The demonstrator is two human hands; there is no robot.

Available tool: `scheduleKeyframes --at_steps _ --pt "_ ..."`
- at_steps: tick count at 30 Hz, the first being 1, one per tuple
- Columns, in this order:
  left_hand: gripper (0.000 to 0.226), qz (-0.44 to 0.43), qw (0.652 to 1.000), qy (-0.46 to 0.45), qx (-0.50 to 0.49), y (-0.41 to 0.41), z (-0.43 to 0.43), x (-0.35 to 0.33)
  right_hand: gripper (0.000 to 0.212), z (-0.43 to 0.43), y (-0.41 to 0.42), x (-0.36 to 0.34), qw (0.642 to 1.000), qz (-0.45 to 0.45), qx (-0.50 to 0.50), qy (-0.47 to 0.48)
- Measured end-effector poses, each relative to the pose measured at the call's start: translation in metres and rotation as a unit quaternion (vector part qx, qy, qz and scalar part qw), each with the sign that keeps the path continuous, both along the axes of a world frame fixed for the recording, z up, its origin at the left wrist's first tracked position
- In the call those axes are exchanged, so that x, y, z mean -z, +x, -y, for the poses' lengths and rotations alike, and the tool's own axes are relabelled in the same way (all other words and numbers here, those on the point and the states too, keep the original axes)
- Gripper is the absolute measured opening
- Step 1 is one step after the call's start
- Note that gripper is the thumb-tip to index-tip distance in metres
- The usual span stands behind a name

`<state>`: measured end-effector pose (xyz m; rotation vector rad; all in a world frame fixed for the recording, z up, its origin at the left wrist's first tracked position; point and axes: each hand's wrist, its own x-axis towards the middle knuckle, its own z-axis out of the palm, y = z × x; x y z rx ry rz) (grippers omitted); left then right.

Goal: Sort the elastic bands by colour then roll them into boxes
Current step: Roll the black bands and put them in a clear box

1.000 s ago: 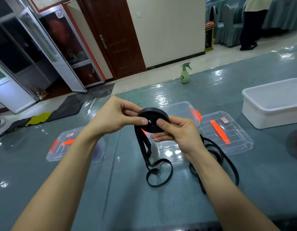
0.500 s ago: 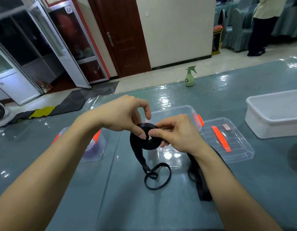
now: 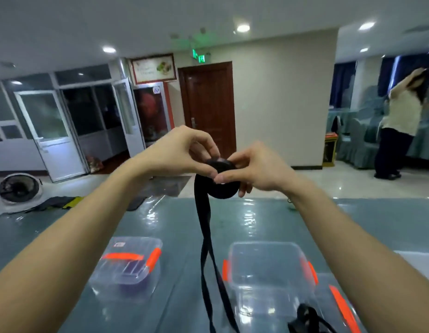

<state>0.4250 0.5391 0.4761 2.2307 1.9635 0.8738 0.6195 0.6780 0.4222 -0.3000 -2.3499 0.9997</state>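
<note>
Nearest, low and to the right of the fingers, a loose tangle of black elastic band [image 3: 305, 317] lies on the glossy teal tabletop [image 3: 175, 219], just beside a clear plastic lid with an orange handle [image 3: 341, 306]. Straight below the fingers stands an open clear plastic box with orange latches [image 3: 264, 245]. Below and to their left sits a closed clear plastic box with an orange-handled lid [image 3: 127, 263], with something dark dimly visible inside. Between the two boxes the unrolled tail [image 3: 203, 212] climbs in two strands to the coil of black elastic band [image 3: 224, 192], which is held in the air well above the table. The left hand [image 3: 182, 152] pinches the coil from its left side, thumb tip on the near face. The right hand [image 3: 256, 167] grips it from the right, thumb meeting the other thumb and fingers curled behind. The rolling looks partly done, with a good length left to take up. To wind well, the tail should probably feed in flat and untwisted under light, even tension, with each turn flush to the last. The tangle below may need loosening before it snags. Far beyond the fingers are a brown wooden door [image 3: 208, 104], a round floor fan [image 3: 18, 188] off to the left and a standing person [image 3: 401, 116] to the right.
</note>
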Motion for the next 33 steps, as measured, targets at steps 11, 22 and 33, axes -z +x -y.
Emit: scheduleKeyframes --at_steps 11,22,33 --pt "0.032 0.176 0.978 0.108 0.007 -0.062 -0.002 -0.071 0.024 -0.023 -0.042 -0.137 0.997 -0.054 0.003 0.052" --pt "0.043 0.208 0.977 0.041 0.016 -0.102 -0.013 -0.036 0.024 -0.019 -0.067 -0.103 1.000 -0.017 0.011 0.021" --pt "0.032 0.407 0.912 0.049 -0.027 -0.105 0.010 0.081 0.040 -0.003 -0.088 0.012 0.991 -0.025 -0.008 -0.134"
